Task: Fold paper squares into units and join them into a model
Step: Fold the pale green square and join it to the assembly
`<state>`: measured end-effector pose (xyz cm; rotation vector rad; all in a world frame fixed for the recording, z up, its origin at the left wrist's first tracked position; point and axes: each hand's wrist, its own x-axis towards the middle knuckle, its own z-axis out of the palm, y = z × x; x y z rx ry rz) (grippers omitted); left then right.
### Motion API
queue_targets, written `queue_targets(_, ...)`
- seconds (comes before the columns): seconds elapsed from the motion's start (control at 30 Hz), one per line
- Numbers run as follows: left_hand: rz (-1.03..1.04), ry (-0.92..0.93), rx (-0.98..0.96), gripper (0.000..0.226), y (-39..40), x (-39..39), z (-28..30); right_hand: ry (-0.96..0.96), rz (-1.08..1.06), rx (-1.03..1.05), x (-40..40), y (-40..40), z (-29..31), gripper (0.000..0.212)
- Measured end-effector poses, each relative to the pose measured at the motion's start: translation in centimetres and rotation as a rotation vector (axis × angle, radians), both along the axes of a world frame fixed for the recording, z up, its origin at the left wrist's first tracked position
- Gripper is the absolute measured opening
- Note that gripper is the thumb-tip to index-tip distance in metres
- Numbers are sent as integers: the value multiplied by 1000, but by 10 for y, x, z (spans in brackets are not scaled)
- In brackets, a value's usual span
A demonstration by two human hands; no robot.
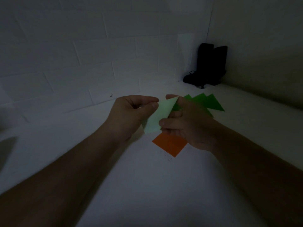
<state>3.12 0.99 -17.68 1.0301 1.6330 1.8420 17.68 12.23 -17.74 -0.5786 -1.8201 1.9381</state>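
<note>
An early stage of folding: one pale green sheet is held in the air, with no joined model to be seen.

The white surface (147,185) is dimly lit. On it, behind the right hand (188,126), dark green papers (208,104) are fanned out; whether they are folded units cannot be told. An orange square (170,145) lies flat beneath the hands, apparently unfolded. The pale green sheet (158,117) is pinched at its left edge by the left hand (131,112), and by the right hand's thumb and fingers (170,96) at its right. Most folding and all joining appear to remain.
</note>
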Motion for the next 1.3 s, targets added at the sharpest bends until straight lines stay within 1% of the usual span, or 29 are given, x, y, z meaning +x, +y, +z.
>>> queue_targets(0.13,-7,-16,10,10,0,-2,-1,-29,46,65,2,-1,1,52)
queue_targets(0.27,-11,-12,20,11,0,-2,0,-63,70,182,4,-4,3,43)
queue_targets(0.33,-11,-7,15,11,0,-2,0,-73,76,205,4,-4,2,46)
queue_targets(0.43,5,-16,18,12,-1,-2,1,-86,77,204,1,-4,0,57)
queue_targets(0.6,15,14,5,12,-1,-3,1,-75,68,261,1,-7,1,53)
queue_targets(0.7,4,23,0,11,-2,-3,0,-99,70,247,2,-6,2,70)
queue_targets(0.77,2,47,-11,11,-2,-4,0,-97,31,201,2,-4,3,83)
queue_targets(0.8,1,57,-12,11,-2,-4,-1,-86,7,173,2,-2,4,85)
queue_targets(0.87,-2,77,-16,12,-3,-3,0,-75,-39,163,3,1,6,84)
queue_targets(1.0,-4,185,-37,14,-4,-1,0,-85,-65,158,5,2,7,87)
queue_targets(1.23,0,252,-34,13,-6,-1,0,-39,-136,130,4,7,8,78)
queue_targets(1.3,14,262,-46,12,-6,0,0,-28,-127,135,4,9,8,79)
